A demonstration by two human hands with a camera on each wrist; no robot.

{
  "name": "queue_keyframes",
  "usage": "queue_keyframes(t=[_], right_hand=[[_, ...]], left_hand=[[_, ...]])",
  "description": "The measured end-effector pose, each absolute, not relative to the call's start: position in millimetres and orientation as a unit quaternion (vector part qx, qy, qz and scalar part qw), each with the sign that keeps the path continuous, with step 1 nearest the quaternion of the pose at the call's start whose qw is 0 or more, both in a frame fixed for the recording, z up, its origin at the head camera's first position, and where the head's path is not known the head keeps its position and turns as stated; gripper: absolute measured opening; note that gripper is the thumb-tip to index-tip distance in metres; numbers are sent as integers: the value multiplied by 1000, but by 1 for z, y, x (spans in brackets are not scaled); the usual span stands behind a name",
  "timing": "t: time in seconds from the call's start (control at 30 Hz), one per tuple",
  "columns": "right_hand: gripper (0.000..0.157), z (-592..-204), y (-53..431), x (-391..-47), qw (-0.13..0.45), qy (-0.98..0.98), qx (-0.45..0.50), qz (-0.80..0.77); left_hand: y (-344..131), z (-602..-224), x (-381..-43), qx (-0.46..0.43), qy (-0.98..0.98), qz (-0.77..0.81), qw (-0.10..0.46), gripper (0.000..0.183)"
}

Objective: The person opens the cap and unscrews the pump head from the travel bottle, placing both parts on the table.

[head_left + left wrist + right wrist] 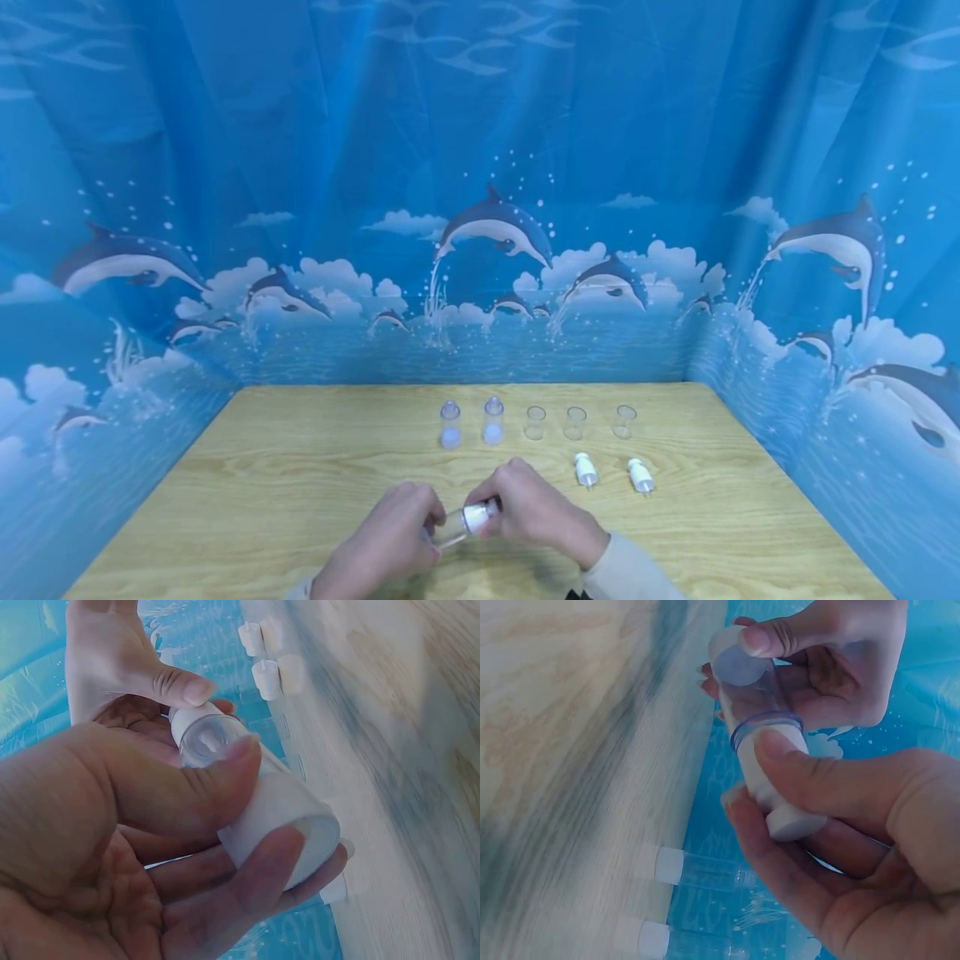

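My left hand (397, 529) holds a clear bottle (289, 817) by its white base end, thumb on one side and fingers curled round the other. At the bottle's mouth sits a white pump head (761, 772), which my right hand (532, 510) grips between thumb and fingers. Bottle and pump head lie in one line, tilted, close over the table in the head view. Through the clear wall the left wrist view shows a small stem inside. Parts of the bottle are hidden behind my left fingers.
Farther back on the wooden table (300, 467) stand two clear bottles (450, 427) (492, 422) with whitish bottoms. To their right are three clear caps (535, 423). Two white pump heads (586, 471) (641, 476) lie in front of these. A blue dolphin-print curtain (480, 125) surrounds the table.
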State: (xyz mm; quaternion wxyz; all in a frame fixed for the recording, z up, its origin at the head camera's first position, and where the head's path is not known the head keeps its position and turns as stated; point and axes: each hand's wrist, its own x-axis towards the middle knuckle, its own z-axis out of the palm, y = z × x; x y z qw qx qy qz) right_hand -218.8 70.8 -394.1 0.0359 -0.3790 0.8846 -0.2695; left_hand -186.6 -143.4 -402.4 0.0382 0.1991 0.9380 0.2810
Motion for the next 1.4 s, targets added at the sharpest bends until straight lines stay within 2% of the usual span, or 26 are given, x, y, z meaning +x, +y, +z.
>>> queue_keyframes(t=[0.2, 0.57, 0.97, 1.2, 1.4], right_hand=[[29, -397, 71, -224, 40, 877, -380, -293], [35, -396, 75, -225, 96, 870, -372, -309], [18, -397, 78, -228, 145, 858, -358, -338], [16, -397, 78, -228, 135, 859, -371, -326], [22, -396, 77, -228, 123, 857, -375, -330]], left_hand=[[-144, -403, -188, 203, 939, 277, 30, 30], [-144, -404, -187, 209, 939, 272, 15, 31], [-143, -403, -186, 202, 939, 279, 23, 31], [-143, -403, -186, 198, 937, 287, 28, 31], [-142, -403, -185, 198, 938, 283, 25, 32]])
